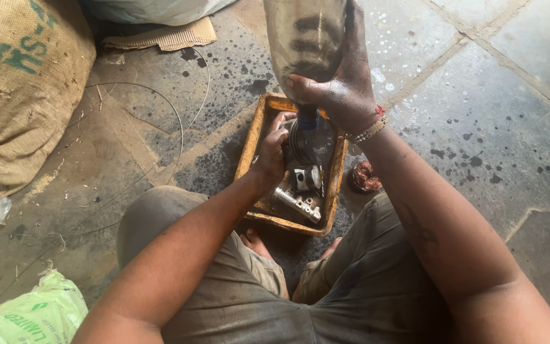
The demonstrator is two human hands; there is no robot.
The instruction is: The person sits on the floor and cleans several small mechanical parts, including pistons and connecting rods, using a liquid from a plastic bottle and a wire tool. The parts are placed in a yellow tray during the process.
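A: How is the right hand [345,89] positioned?

B: It is clamped around an inverted, grimy plastic bottle [305,38], whose neck is pointed down over a wooden tray [253,137]. The bottle's upper end is cut off by the top edge of the view.

A: And the left hand [274,150]?

B: It is held inside the tray near the left wall, fingers curled against a round dark metal part [313,141] directly under the bottle neck. Whether that part is gripped or merely steadied cannot be told.

A: What else is contained in the tray?

B: A bright metal cylindrical part [297,202] is laid near the front wall, with another small metal part [308,178] just behind it.

A: What room is left around the tray?

B: The tray is set on a stained stone floor [479,95] between the knees. Open floor is seen to the right and beyond. A small round dish [366,176] is placed just beside the right wall. A burlap sack [23,83] and a loop of thin wire [179,121] are found well apart to the left.
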